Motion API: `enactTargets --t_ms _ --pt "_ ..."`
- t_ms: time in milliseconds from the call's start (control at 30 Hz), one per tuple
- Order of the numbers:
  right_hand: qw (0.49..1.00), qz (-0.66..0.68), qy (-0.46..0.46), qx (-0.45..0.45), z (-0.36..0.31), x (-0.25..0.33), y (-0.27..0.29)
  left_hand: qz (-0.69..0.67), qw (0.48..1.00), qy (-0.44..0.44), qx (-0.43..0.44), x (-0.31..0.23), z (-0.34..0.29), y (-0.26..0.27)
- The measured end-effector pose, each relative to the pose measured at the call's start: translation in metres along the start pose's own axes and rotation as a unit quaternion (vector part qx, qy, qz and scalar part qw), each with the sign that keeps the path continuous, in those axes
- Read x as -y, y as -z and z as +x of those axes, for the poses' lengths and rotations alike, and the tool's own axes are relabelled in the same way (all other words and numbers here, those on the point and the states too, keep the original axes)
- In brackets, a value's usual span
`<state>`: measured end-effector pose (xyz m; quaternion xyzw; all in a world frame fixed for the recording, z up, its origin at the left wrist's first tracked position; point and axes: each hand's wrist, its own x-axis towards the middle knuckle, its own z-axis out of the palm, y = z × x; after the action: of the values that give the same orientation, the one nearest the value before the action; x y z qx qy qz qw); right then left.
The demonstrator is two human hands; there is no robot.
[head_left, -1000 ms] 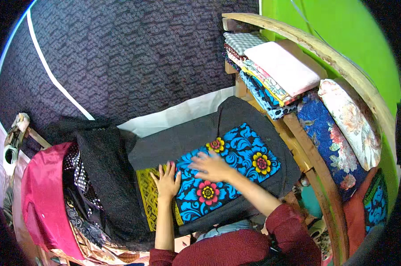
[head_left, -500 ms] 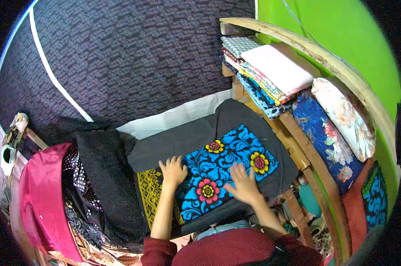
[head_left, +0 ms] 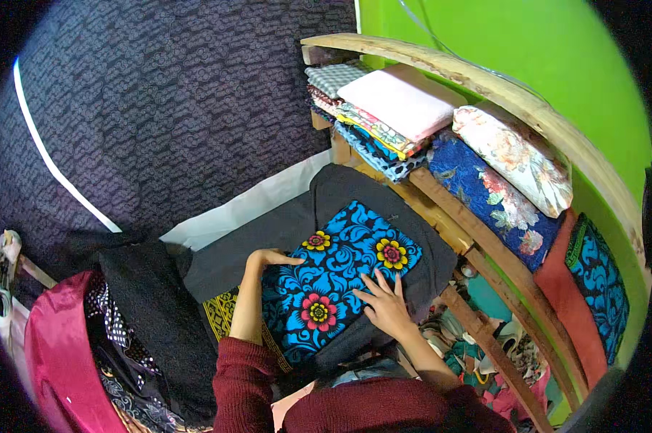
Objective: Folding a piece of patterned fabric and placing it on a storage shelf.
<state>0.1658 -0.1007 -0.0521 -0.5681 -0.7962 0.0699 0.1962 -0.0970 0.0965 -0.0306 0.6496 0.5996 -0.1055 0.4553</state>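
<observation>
A folded blue-and-black cloth [head_left: 340, 267] with red and yellow flowers lies on a dark grey cloth [head_left: 268, 227]. At its left edge rests my left hand [head_left: 269, 258], its visible fingers stretched out toward the right over the fabric; the thumb side is hard to make out. My right hand [head_left: 385, 307] lies flat with spread fingers on the lower right part of the blue cloth. A yellow-and-black patterned piece of fabric [head_left: 220, 315] shows beside my left forearm.
Dark and black fabrics [head_left: 149, 303] and a shiny magenta cloth [head_left: 62, 353] are heaped at the left. Folded fabrics [head_left: 398, 97] are stacked on a wooden slatted shelf [head_left: 477, 213] at the right. Below the slats lie several scraps [head_left: 477, 346]. A green wall [head_left: 549, 50] stands behind.
The view has shifted, so the scene sits further left. My left hand has turned, its fingers now pointing right along the cloth's edge. My right hand has moved lower on the cloth.
</observation>
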Motion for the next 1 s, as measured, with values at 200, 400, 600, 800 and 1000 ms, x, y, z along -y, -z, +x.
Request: enactTargets --t_ms 200,400,600,800,1000 --pt "0.989 0.054 -0.134 -0.041 0.001 0.021 -0.013 -0.191 0.975 -0.093 0.071 0.047 0.008 0.014" --pt "0.963 0.133 -0.097 -0.212 0.006 0.024 -0.043 -0.346 0.905 -0.167 0.181 0.041 0.008 0.015" --pt "0.637 0.741 -0.174 -0.122 0.026 0.042 -0.039 -0.376 0.893 -0.236 0.069 0.051 -0.026 0.042" --pt "0.551 0.823 0.084 -0.11 0.077 0.062 0.023 -0.448 0.827 -0.319 -0.114 0.033 -0.127 0.071" --pt "0.746 0.642 0.125 -0.128 0.146 0.069 0.044 -0.479 0.752 -0.376 -0.254 0.022 -0.198 0.07"
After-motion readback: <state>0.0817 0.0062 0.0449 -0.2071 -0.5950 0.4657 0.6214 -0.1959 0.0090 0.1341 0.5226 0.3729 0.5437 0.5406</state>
